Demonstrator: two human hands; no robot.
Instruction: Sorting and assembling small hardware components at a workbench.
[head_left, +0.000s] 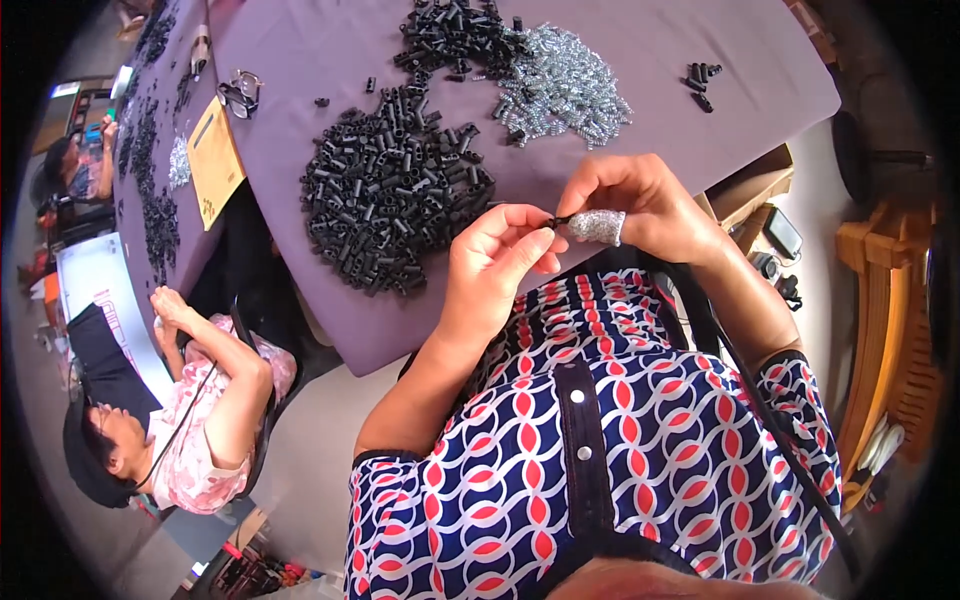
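My left hand [500, 250] and my right hand [645, 205] meet over the table's near edge, both closed in a pinch. Between their fingertips is a small black plastic piece [560, 221], mostly covered by the fingers. A silvery sleeve [597, 227] wraps my right thumb. Just left of my left hand lies a large heap of short black plastic tubes [385, 190]. Beyond my hands is a pile of small shiny metal springs [565, 85], touching a second heap of black pieces [455, 40]. Several loose black pieces [703, 85] lie farther right.
A purple-grey cloth covers the table [270, 160]. Eyeglasses [240, 93] and a yellow tray [215, 160] lie to the left. At far left a person [200, 400] in a pink-patterned top sits with hands together. A wooden chair [880, 330] and an open cardboard box [750, 190] stand right.
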